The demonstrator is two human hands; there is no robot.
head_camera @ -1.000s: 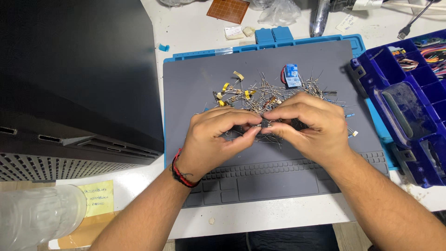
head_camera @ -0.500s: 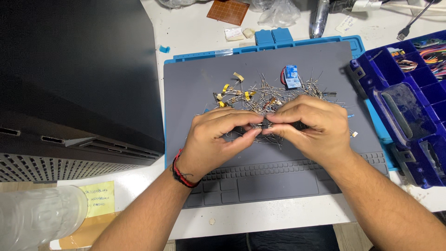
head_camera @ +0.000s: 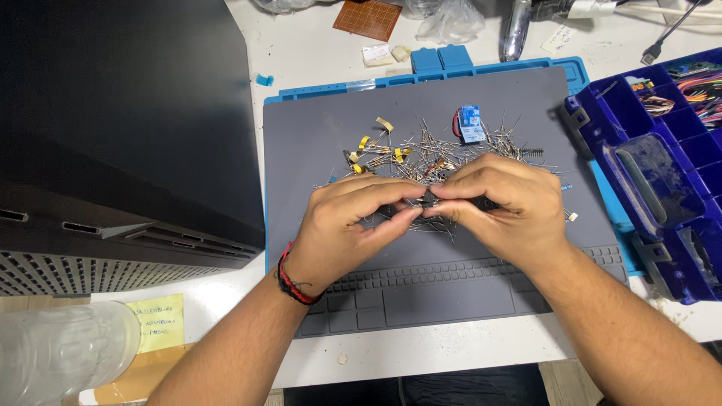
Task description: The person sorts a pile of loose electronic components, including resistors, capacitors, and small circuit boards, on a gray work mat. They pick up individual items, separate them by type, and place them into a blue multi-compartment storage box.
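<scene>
Left hand (head_camera: 347, 219), wearing a red and black cord bracelet (head_camera: 289, 275) at the wrist, is curled with thumb and forefinger pinched on a small black component (head_camera: 429, 198); the right hand (head_camera: 502, 201) meets it from the other side, its fingertips closed on the same part. The component sits between the two hands, held just above the near edge of a heap of loose wire-legged parts (head_camera: 429, 154), over the middle of the grey work mat (head_camera: 316, 143).

Far left: a large black case (head_camera: 120, 120) with a perforated side panel stands on the white counter (head_camera: 301, 45). Before it, at the lower left corner, lie a clear plastic bottle (head_camera: 64, 349) and a yellow sticky note (head_camera: 156, 322).

Centre: the grey mat lies on a blue tray-edged mat (head_camera: 421, 71). In the heap, several parts carry yellow tape ends, and a small blue module (head_camera: 471, 122) lies at its far side. Beyond the mats, a brown perforated board (head_camera: 367, 16) and crumpled clear plastic (head_camera: 450, 19) rest on the counter.

Right: a dark blue compartment box (head_camera: 662, 173) with its transparent lid open lies touching the blue mat's edge; its far compartments hold bundles of coloured wires (head_camera: 699, 83).
</scene>
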